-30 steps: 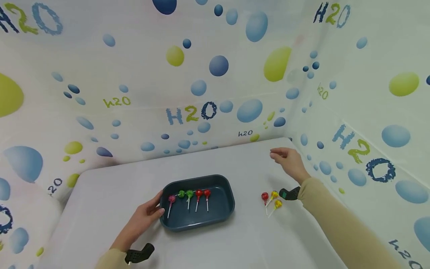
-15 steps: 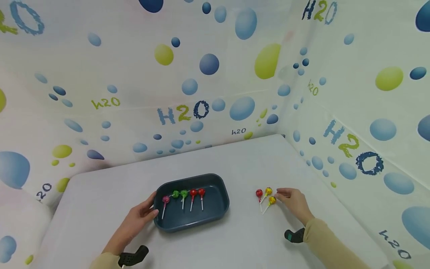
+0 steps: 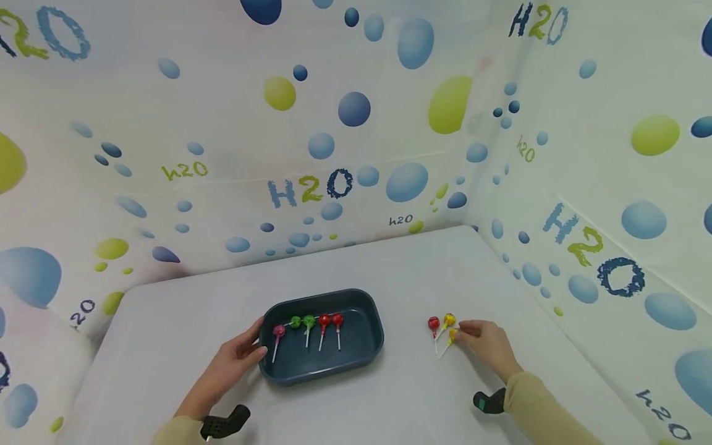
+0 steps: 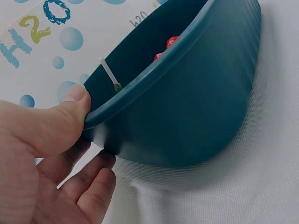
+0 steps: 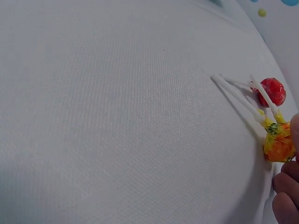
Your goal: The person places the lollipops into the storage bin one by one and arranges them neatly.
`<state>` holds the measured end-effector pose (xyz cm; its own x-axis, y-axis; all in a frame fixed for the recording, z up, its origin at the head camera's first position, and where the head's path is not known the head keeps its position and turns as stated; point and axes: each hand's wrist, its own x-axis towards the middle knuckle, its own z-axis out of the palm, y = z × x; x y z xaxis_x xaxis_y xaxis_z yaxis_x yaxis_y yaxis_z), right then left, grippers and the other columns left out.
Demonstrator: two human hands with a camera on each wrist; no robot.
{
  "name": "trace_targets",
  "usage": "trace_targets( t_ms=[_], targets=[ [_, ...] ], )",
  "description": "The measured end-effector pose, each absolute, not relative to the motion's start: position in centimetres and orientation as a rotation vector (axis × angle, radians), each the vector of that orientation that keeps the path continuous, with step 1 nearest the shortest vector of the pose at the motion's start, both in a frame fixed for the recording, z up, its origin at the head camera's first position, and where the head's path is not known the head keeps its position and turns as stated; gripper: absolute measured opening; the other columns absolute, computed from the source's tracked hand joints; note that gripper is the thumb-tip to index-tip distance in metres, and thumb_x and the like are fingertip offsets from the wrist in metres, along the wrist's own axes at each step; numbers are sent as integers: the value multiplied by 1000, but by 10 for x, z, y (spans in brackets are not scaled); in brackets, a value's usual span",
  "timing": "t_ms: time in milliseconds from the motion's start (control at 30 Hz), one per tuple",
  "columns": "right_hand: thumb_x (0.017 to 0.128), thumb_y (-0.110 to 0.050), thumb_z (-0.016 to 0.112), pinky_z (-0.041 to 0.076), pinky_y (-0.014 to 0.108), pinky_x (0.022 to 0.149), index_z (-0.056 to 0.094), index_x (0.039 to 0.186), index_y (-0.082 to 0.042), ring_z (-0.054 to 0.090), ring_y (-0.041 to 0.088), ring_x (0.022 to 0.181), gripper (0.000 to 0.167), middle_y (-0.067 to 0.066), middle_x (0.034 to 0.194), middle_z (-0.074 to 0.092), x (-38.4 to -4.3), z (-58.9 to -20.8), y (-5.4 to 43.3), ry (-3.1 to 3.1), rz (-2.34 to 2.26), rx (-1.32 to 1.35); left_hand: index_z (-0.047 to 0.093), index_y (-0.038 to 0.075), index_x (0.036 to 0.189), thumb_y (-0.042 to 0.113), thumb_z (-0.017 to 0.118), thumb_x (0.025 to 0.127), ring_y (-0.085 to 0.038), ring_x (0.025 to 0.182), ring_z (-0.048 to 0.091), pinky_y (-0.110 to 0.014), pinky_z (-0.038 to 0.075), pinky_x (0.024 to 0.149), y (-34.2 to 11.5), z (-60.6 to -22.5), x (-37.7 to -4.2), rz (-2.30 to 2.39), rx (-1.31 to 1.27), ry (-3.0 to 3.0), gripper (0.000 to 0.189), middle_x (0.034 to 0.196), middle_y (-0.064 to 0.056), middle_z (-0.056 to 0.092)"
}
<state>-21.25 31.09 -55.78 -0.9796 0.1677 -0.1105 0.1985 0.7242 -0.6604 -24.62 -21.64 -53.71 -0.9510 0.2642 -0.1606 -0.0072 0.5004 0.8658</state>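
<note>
My left hand point(image 3: 230, 366) holds the left end of a dark teal tray point(image 3: 358, 343). In the left wrist view, the thumb point(image 4: 77, 100) lies over the rim and the other fingers are below it on the outside. Inside lie a pink lollipop point(image 3: 279, 332), two green lollipops point(image 3: 308, 321) and two red lollipops point(image 3: 324, 321). At the right, my right hand point(image 3: 492, 347) pinches the head of a yellow lollipop point(image 5: 279, 144), partly hidden by the fingertips. Just beyond it lie another yellow lollipop point(image 3: 449, 320) and a red lollipop point(image 3: 434, 323), sticks pointing toward me.
A white cloth-covered table point(image 3: 400, 395) carries everything. Behind and at both sides stand white walls point(image 3: 233, 93) printed with blue and green spots and H2O lettering. Each wrist wears a black device point(image 3: 225, 425).
My right hand has come down from beyond the loose lollipops and closed its fingertips on the nearer yellow one. My left hand stays on the tray. The head view has shifted slightly.
</note>
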Motion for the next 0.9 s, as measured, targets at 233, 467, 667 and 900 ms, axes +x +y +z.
trace_targets(
  t_ms=[233, 467, 667, 900],
  targets=[
    [93, -28, 76, 57, 55, 98, 72, 122, 1, 69, 39, 112, 41, 19, 118, 75, -213, -556, 307, 2894, -1043, 289, 25, 9, 162, 13, 62, 102, -42, 150, 37, -44, 43, 115, -218, -536, -245, 1454, 207, 2471, 70, 167, -20, 24],
    [93, -27, 75, 58, 54, 97, 72, 121, 0, 69, 37, 112, 39, 17, 118, 75, -214, -557, 307, 2902, -1014, 261, 27, 9, 162, 11, 62, 102, -44, 147, 40, -45, 45, 114, -218, -535, -244, 1471, 174, 2462, 70, 167, -20, 25],
    [93, -28, 76, 58, 54, 95, 72, 120, 1, 70, 37, 110, 40, 18, 117, 75, -214, -557, 310, 2900, -993, 265, 27, 9, 162, 12, 62, 102, -45, 145, 43, -46, 47, 113, -215, -536, -242, 1468, 181, 2467, 69, 166, -21, 26],
    [92, -24, 76, 59, 53, 94, 72, 120, 1, 71, 37, 108, 38, 18, 114, 76, -214, -553, 307, 2893, -977, 269, 26, 9, 162, 12, 62, 102, -44, 146, 42, -47, 45, 114, -215, -535, -240, 1479, 183, 2464, 70, 167, -20, 25]
  ],
)
